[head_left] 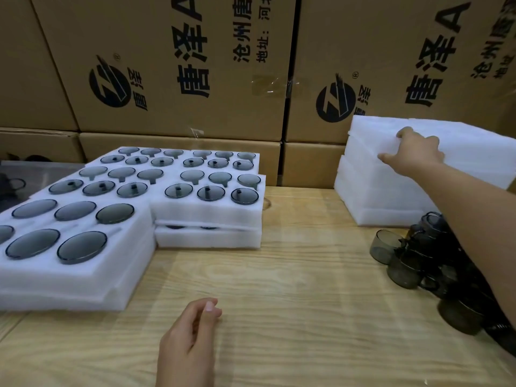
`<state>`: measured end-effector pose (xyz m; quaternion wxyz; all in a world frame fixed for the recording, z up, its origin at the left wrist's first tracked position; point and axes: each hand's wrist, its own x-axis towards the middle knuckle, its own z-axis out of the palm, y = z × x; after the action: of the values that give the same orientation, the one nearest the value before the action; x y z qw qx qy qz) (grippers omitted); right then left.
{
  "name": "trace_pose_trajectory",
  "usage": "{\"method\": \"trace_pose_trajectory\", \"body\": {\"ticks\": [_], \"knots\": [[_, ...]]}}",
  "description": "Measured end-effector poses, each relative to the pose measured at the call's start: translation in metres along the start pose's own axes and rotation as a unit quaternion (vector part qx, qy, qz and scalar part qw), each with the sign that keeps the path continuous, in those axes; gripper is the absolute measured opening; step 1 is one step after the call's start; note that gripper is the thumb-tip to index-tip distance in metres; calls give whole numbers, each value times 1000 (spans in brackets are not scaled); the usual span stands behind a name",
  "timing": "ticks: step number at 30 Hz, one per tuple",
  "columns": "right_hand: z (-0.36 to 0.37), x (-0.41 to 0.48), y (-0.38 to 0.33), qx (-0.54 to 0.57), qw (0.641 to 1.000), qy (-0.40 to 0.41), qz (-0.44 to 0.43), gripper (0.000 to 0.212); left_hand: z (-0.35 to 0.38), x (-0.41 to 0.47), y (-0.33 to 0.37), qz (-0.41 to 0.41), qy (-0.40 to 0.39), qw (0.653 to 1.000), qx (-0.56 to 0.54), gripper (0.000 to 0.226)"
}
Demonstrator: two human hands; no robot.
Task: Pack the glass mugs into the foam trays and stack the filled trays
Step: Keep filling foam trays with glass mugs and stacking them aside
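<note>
Filled white foam trays [206,212] lie in stacks on the left of the wooden table, each hole holding a smoky grey glass mug. A nearer filled tray [92,270] sits at the front left. A stack of white foam trays [371,191] stands at the back right. My right hand [413,153] grips the edge of the top foam tray [474,141], thumb under and fingers over its rim. Loose dark glass mugs [405,263] are heaped under my right forearm, partly hidden by it. My left hand [190,333] hovers low over the table, fingers loosely curled, holding nothing.
Tall printed cardboard boxes [178,65] wall off the back of the table. A dark tray or bin [25,177] with dark items sits at the far left. Bare wooden tabletop [293,275] lies between the filled trays and the mug heap.
</note>
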<state>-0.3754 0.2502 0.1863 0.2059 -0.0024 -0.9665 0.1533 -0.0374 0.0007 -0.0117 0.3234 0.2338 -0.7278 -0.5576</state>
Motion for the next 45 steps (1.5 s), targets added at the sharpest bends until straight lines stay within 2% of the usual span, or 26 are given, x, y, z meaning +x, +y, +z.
{"method": "trace_pose_trajectory", "body": {"ticks": [3, 6, 10, 14, 22, 24, 27, 29, 31, 34, 37, 40, 43, 45], "knots": [[0, -3, -6, -31, 998, 49, -1, 39, 0, 0, 0, 4, -3, 1000, 1, 20], [-4, -8, -8, 17, 998, 61, -15, 24, 1, 1, -2, 7, -2, 1000, 0, 21], [-13, -19, -6, 97, 992, 68, -38, 31, 1, 2, -4, 7, -1, 1000, -3, 21], [-24, -46, -8, 116, 982, 116, -98, 39, 0, 3, -4, 16, -12, 1000, 3, 20], [-20, -208, -15, 282, 929, 170, -167, 33, 0, 3, 2, -4, -9, 1000, -23, 21], [-10, -252, -5, 324, 918, 155, -166, 37, 0, 3, 4, -7, 2, 998, -64, 22], [4, -302, 11, 395, 902, 87, -149, 50, -1, 5, 7, -34, 22, 987, -153, 24], [9, -320, 23, 419, 895, 45, -148, 64, -4, 7, 9, -63, 34, 975, -212, 26], [14, -332, 38, 415, 898, 10, -149, 67, -8, 10, 10, -79, 25, 963, -255, 32], [22, -340, 58, 361, 916, -49, -167, 65, -12, 10, 10, -83, -24, 958, -274, 34], [26, -342, 64, 313, 922, -110, -198, 62, -13, 6, 8, -58, -120, 962, -239, 28], [25, -340, 67, 327, 914, -147, -192, 66, -15, 4, 2, -34, -204, 956, -209, 53], [22, -338, 69, 368, 900, -152, -177, 69, -16, 8, -2, -34, -219, 949, -226, 69], [25, -334, 68, 427, 884, -139, -131, 69, -15, 11, -2, -37, -211, 948, -234, 70]]}}
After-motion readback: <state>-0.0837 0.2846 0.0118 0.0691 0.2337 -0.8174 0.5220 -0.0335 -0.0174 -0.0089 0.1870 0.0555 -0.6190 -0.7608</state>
